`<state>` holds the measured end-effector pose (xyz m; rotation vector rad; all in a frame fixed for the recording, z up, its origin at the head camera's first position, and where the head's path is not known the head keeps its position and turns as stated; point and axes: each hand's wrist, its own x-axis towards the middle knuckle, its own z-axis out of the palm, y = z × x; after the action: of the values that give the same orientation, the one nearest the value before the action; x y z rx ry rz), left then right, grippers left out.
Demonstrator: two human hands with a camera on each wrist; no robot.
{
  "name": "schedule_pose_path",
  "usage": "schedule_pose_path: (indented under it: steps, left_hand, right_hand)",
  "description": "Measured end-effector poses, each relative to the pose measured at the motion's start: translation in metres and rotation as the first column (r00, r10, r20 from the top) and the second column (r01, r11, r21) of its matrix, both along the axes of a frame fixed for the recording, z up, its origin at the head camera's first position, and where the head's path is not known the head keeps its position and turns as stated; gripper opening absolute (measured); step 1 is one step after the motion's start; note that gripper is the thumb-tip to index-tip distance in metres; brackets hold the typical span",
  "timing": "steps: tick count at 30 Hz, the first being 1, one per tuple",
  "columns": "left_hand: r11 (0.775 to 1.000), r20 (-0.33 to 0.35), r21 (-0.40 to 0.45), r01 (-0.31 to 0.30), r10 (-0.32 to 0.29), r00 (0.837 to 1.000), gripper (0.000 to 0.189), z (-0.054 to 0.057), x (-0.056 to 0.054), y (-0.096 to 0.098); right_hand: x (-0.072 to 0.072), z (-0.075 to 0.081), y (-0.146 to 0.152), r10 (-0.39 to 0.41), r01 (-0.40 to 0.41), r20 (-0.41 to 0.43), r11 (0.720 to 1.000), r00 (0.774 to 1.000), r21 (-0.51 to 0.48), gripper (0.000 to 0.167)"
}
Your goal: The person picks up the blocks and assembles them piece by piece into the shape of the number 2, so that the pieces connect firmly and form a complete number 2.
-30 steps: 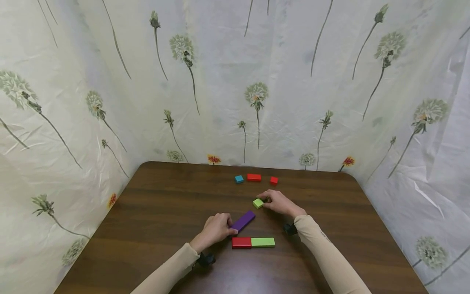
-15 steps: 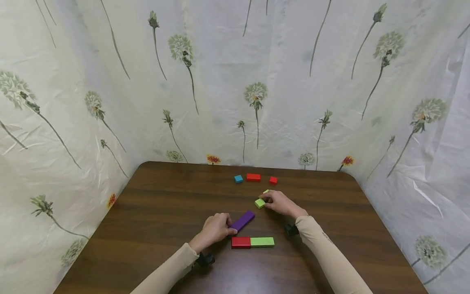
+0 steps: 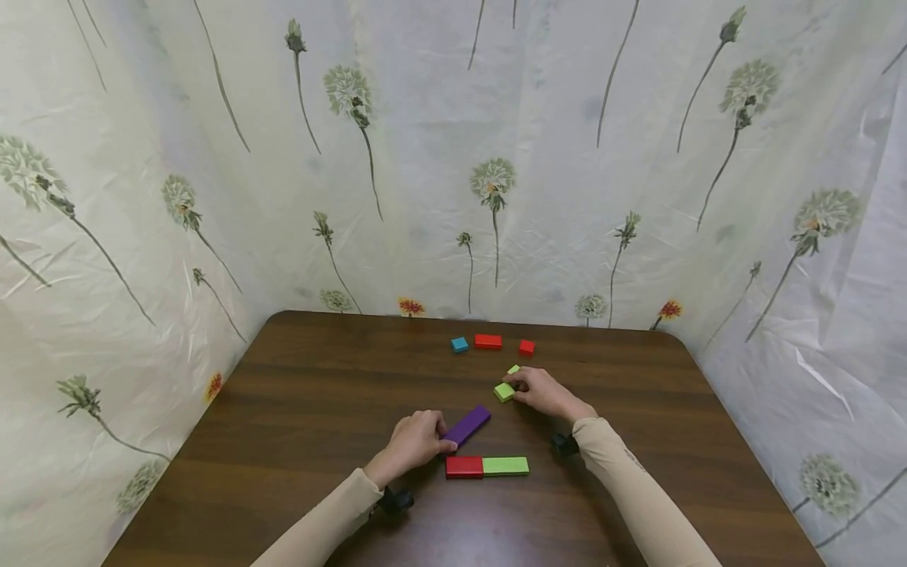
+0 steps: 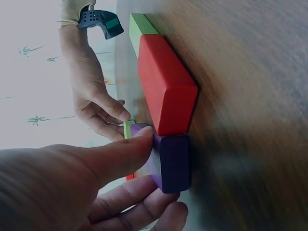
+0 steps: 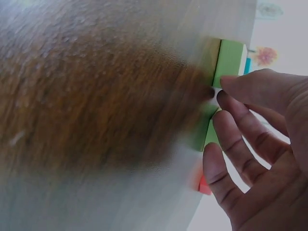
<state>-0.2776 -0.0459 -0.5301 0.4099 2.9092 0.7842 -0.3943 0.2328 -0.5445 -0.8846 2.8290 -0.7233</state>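
Observation:
My left hand (image 3: 414, 439) grips the near end of a purple block (image 3: 468, 426), which lies slanted on the table. In the left wrist view, the thumb rests on one side of the purple block (image 4: 174, 163) with fingers at the other. My right hand (image 3: 544, 391) pinches a small light green block (image 3: 504, 392) by its right end. A second light green block (image 3: 513, 369) shows just behind those fingers, mostly hidden in the head view. Nearer the body, a red block (image 3: 464, 468) and a longer light green block (image 3: 505, 466) lie end to end.
Toward the back of the brown wooden table (image 3: 319, 378) lie a blue block (image 3: 460, 345), a red block (image 3: 488, 342) and a smaller red block (image 3: 527, 348). A flower-patterned curtain (image 3: 425, 157) surrounds the table's back and sides.
The right hand has shifted slightly right with the small green block, and the second green block has come into sight behind it. The left hand and purple block have stayed put.

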Motion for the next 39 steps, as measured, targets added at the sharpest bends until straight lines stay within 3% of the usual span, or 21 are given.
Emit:
schedule_pose_path:
  steps: [20, 39]
  left_hand:
    - [1.000, -0.019, 0.007, 0.004, -0.004, 1.000, 0.029, 0.001, -0.001, 0.000]
    - [1.000, 0.004, 0.012, -0.005, 0.005, 1.000, 0.029, 0.000, 0.000, 0.000]
  right_hand:
    - [0.006, 0.002, -0.001, -0.004, 0.004, 0.033, 1.000, 0.999, 0.017, 0.033]
    - [0.014, 0.002, -0.009, 0.027, -0.026, 0.072, 1.000, 0.997, -0.005, 0.034]
